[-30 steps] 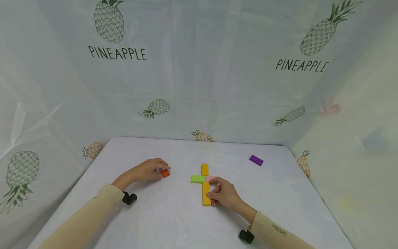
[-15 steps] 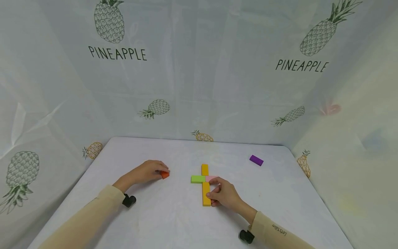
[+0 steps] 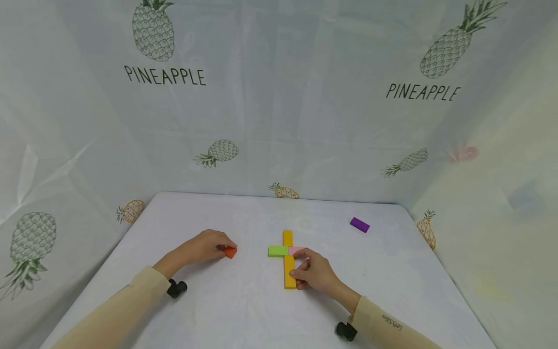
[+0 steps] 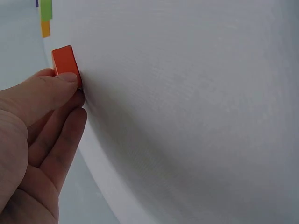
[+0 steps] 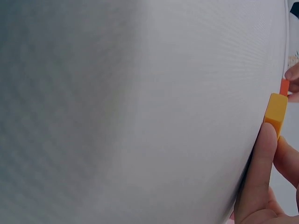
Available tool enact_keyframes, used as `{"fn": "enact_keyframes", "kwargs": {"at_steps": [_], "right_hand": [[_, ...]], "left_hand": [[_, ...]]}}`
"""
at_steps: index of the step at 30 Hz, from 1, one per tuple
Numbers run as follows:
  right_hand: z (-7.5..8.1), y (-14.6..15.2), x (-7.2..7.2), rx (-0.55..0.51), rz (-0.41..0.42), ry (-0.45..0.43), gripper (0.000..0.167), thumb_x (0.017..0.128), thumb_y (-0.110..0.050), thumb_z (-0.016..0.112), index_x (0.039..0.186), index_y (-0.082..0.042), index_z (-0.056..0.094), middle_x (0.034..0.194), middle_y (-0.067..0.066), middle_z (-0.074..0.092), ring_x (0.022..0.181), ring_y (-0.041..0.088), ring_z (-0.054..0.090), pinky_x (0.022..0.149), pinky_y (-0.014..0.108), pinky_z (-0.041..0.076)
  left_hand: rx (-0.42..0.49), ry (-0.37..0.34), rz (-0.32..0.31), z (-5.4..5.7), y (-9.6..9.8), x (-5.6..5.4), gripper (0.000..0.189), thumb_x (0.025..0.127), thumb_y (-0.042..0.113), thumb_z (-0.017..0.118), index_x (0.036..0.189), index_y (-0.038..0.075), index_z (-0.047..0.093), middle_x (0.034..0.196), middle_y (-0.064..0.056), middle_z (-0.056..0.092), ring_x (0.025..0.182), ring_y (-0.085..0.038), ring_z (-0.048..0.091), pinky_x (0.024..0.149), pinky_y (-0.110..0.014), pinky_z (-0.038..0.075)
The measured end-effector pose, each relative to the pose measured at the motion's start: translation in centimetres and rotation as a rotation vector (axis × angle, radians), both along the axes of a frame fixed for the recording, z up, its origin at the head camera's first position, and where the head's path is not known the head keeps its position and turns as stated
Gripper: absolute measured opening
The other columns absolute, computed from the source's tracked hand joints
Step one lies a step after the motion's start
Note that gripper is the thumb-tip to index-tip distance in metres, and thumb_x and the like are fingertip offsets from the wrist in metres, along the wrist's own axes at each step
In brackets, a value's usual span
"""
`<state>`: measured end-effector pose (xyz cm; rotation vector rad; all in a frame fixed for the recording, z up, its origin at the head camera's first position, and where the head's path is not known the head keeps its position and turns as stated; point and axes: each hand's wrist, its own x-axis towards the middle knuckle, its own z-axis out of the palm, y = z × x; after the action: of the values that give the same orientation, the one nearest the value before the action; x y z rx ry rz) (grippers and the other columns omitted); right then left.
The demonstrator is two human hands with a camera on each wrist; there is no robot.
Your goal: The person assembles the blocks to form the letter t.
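In the head view my left hand [image 3: 208, 246] pinches a small orange-red block [image 3: 230, 252] between thumb and fingers, low over the left half of the table. The left wrist view shows the block's [image 4: 64, 58] outer end jutting past the thumb. My right hand [image 3: 317, 274] has curled fingers at the long yellow block [image 3: 289, 272], thumb on its right edge, index fingertip near the pink block [image 3: 296, 250]. A green block [image 3: 277, 251] and another yellow block [image 3: 287, 237] complete a cross shape with these. Part of the pink block is hidden by my right hand.
A purple block [image 3: 359, 225] lies apart at the back right of the white table [image 3: 244, 310]. Hanging sheets printed with pineapples [image 3: 223, 150] surround the table on the back and sides. A small black device [image 3: 346, 331] sits at my right wrist, another at my left.
My left hand has closed its fingers further round the orange-red block and drawn it slightly nearer. The right hand and the cross of blocks have stayed in place.
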<state>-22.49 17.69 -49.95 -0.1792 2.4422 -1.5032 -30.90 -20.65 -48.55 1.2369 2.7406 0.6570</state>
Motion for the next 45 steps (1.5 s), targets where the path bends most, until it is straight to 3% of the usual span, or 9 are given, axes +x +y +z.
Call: {"fn": "enact_keyframes", "kwargs": {"at_steps": [11,21,30,39,45], "right_hand": [[0.1,-0.1,0.0,-0.001,0.001,-0.006,0.052,0.092,-0.014,0.085,0.136,-0.004,0.060,0.086,0.006,0.069,0.062,0.018,0.070,0.063,0.035,0.063],[0.1,0.0,0.0,0.001,0.002,-0.009,0.052,0.092,-0.014,0.085,0.136,-0.004,0.059,0.086,0.006,0.069,0.062,0.018,0.070,0.063,0.034,0.063],[0.2,0.0,-0.1,0.009,-0.006,-0.017,0.052,0.092,-0.015,0.085,0.136,-0.005,0.060,0.086,0.006,0.069,0.062,0.018,0.070,0.063,0.034,0.063],[0.5,-0.1,0.1,0.011,-0.008,-0.013,0.052,0.092,-0.015,0.085,0.136,-0.005,0.060,0.085,0.005,0.069,0.062,0.018,0.070,0.064,0.034,0.063],[0.6,-0.1,0.1,0.018,-0.012,-0.014,0.052,0.092,-0.015,0.085,0.136,-0.005,0.060,0.085,0.005,0.068,0.062,0.019,0.070,0.064,0.033,0.063]], "left_hand": [[0.014,-0.045,0.055,-0.1,0.0,1.1,0.034,0.091,0.001,0.081,0.122,0.014,0.080,0.116,0.003,0.077,0.101,-0.011,0.071,0.088,-0.029,0.060],[0.114,-0.032,0.143,-0.5,1.3,3.8,0.029,0.089,0.006,0.084,0.116,0.015,0.080,0.104,0.008,0.074,0.092,-0.008,0.065,0.083,-0.029,0.057],[0.188,-0.119,0.243,-0.4,3.9,6.6,0.030,0.087,0.007,0.086,0.114,0.017,0.080,0.101,0.009,0.073,0.091,-0.005,0.064,0.082,-0.027,0.056],[0.208,-0.191,0.262,-0.2,6.8,9.7,0.030,0.085,0.007,0.088,0.113,0.015,0.080,0.100,0.010,0.073,0.086,-0.003,0.063,0.078,-0.025,0.056],[0.214,-0.223,0.263,-0.5,8.9,10.8,0.029,0.086,0.011,0.088,0.113,0.016,0.080,0.101,0.011,0.073,0.085,-0.001,0.062,0.077,-0.023,0.056]]}}
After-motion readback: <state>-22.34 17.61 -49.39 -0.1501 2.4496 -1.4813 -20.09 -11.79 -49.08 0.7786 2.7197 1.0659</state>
